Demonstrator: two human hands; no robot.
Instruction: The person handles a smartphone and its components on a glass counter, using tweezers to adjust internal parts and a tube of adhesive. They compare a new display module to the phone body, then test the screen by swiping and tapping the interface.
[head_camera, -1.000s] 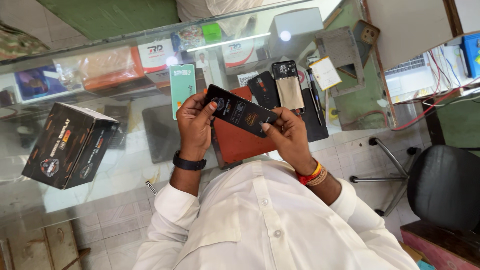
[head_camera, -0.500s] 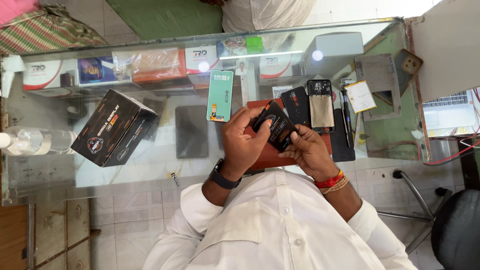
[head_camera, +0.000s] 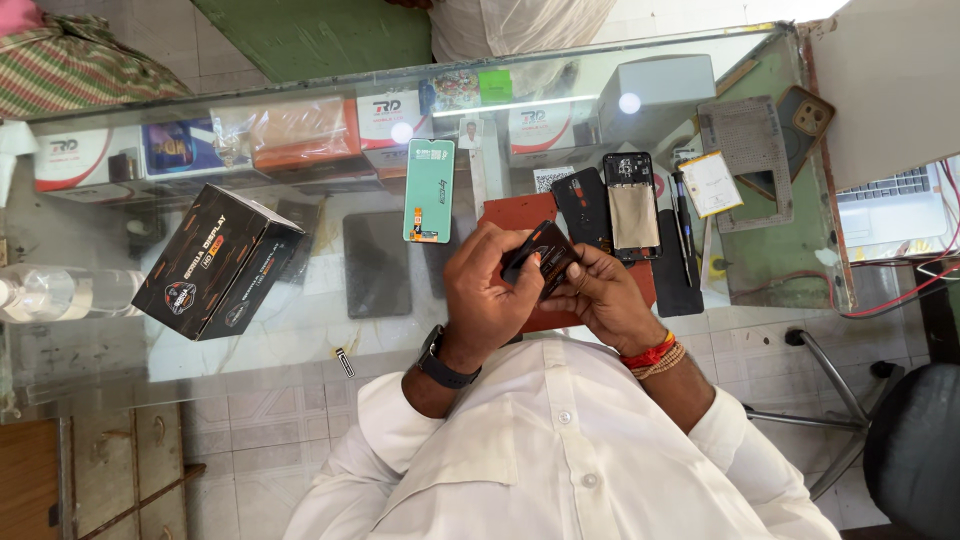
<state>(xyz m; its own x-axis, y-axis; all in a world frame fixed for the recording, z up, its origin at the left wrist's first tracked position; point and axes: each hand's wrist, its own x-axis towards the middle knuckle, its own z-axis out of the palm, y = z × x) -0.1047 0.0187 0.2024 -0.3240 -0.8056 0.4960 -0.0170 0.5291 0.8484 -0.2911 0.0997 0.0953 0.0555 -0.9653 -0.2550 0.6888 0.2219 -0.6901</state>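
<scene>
Both hands are raised together over the near edge of the glass counter top (head_camera: 300, 330). The left hand (head_camera: 490, 290), a dark watch on its wrist, is curled around a small flat black packet with orange print (head_camera: 540, 265), fingers wrapped over its upper end. The right hand (head_camera: 600, 300), red and orange thread bands at its wrist, is closed on the packet's lower edge, fingertips pinching it. The packet is held tilted in the air above a rust-red work mat (head_camera: 520, 215), apart from it; whether it is open cannot be told. On the counter beyond, an opened black phone body with a pale inner panel (head_camera: 633, 205) lies face down, and a separate black back cover (head_camera: 582, 205) lies just beside it, so disassembly looks done. A mint-green display panel (head_camera: 428, 190) lies unfitted to the left of the mat, and a black cardboard box with a round emblem (head_camera: 215, 262) stands farther left. Judgement: fitting and reassembly are still to do.
</scene>
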